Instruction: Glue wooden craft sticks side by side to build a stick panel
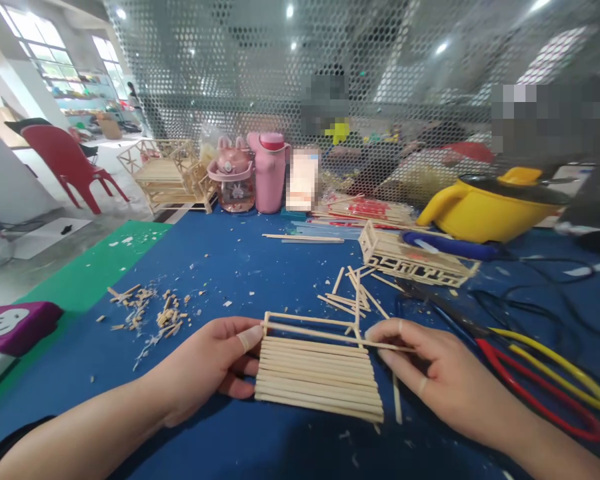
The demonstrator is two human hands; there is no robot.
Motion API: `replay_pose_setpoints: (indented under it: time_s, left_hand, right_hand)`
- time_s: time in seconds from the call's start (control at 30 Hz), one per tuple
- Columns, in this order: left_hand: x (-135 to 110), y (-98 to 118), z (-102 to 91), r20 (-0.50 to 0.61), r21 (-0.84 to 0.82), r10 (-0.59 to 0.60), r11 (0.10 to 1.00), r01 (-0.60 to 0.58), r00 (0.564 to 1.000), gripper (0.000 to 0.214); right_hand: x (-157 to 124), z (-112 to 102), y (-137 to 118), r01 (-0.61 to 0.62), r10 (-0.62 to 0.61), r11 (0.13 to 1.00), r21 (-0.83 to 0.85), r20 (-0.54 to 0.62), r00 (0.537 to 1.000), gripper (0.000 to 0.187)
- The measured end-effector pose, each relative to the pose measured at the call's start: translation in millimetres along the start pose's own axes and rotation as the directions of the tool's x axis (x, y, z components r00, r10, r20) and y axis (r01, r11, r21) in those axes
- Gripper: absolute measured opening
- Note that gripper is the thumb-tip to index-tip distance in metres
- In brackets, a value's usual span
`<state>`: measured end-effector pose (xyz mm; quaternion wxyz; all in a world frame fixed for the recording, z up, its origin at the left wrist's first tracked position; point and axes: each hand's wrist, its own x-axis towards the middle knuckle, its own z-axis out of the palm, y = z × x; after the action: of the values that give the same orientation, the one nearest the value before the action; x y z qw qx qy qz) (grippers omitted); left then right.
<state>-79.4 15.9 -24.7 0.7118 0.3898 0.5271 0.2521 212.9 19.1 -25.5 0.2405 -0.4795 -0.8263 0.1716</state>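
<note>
A small panel of wooden sticks, laid side by side with an open frame at its far end, is tilted slightly over the blue table. My left hand grips its left edge, thumb on top and fingers below. Across the panel's upper part runs a single long wooden stick; its right end sticks out past the panel. My right hand pinches that end between thumb and fingers. Beneath the right hand, another stick lies on the table. Loose cut sticks are scattered just beyond the panel.
Red-and-yellow-handled cutters lie by my right forearm. Farther back are a stick-built model, a blue-handled tool, a yellow pot and pink bottles. Stick scraps lie left. A larger stick structure stands behind.
</note>
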Motion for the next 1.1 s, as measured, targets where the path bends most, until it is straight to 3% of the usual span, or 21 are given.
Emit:
replay_pose_setpoints:
  time_s: [0.07,0.1,0.13,0.17,0.2,0.27,0.33,0.4,0.5,0.6,0.73,0.83,0.93,1.1]
  left_hand:
    - [0.7,-4.9,-3.3,-0.089,0.219,0.122,0.971,-0.1,0.989,0.036]
    - [0.9,-7.0,-5.6,-0.14,0.366,0.243,0.913,-0.178,0.96,0.04]
    - [0.9,-8.4,-7.9,-0.177,0.527,0.408,0.808,-0.264,0.896,0.043]
    - [0.6,-8.8,-10.1,-0.176,0.671,0.567,0.667,-0.323,0.804,0.044]
    - [0.2,-8.2,-11.9,-0.144,0.778,0.696,0.519,-0.355,0.703,0.043]
    - [-1.1,-3.9,-13.7,0.018,0.887,0.847,0.232,-0.399,0.531,0.036]
    - [-2.4,2.7,-13.0,0.181,0.897,0.889,0.026,-0.441,0.421,0.033]
    - [-3.4,9.1,-10.2,0.301,0.876,0.885,-0.11,-0.469,0.355,0.034]
    - [-5.0,14.9,-3.2,0.408,0.851,0.869,-0.25,-0.463,0.281,0.035]
    - [-5.9,16.0,4.1,0.446,0.84,0.866,-0.317,-0.44,0.227,0.03]
    - [-3.5,13.9,8.7,0.474,0.818,0.858,-0.346,-0.459,0.198,0.023]
    - [-0.5,10.2,12.7,0.451,0.82,0.863,-0.3,-0.488,0.228,0.021]
    - [0.0,5.4,25.5,0.427,0.813,0.85,-0.211,-0.542,0.31,0.022]
    - [-5.0,8.8,54.5,0.456,0.755,0.731,-0.016,-0.656,0.508,0.026]
  right_hand:
    - [-1.8,-2.7,-1.5,-0.026,0.026,0.999,0.019,-0.004,1.0,0.012]
    - [-2.7,-4.3,-2.4,-0.026,0.027,0.999,0.03,-0.023,0.999,0.012]
    - [-3.6,-6.0,-3.6,-0.025,0.027,0.999,0.047,-0.048,0.998,0.012]
    - [-4.3,-7.8,-4.9,-0.029,0.034,0.997,0.077,-0.073,0.997,0.012]
    - [-5.0,-9.6,-6.4,-0.041,0.054,0.99,0.134,-0.1,0.994,0.011]
    - [-6.2,-12.9,-9.5,-0.078,0.122,0.955,0.285,-0.142,0.982,0.008]
    - [-7.5,-15.8,-12.4,-0.108,0.191,0.907,0.407,-0.169,0.967,0.004]
    - [-9.0,-18.1,-14.7,-0.12,0.234,0.878,0.463,-0.199,0.952,0.003]
    - [-11.3,-20.8,-17.3,-0.113,0.289,0.839,0.533,-0.26,0.922,0.007]
    - [-13.2,-23.5,-19.3,-0.083,0.342,0.775,0.626,-0.305,0.889,0.02]
    - [-14.4,-27.6,-20.5,-0.042,0.374,0.664,0.747,-0.283,0.883,0.03]
    - [-14.9,-28.9,-20.8,0.001,0.351,0.575,0.818,-0.248,0.903,0.027]
    - [-14.0,-28.2,-23.4,0.049,0.307,0.509,0.859,-0.234,0.922,0.028]
    - [-6.6,-37.4,-35.7,0.162,0.219,0.509,0.845,-0.309,0.926,0.034]
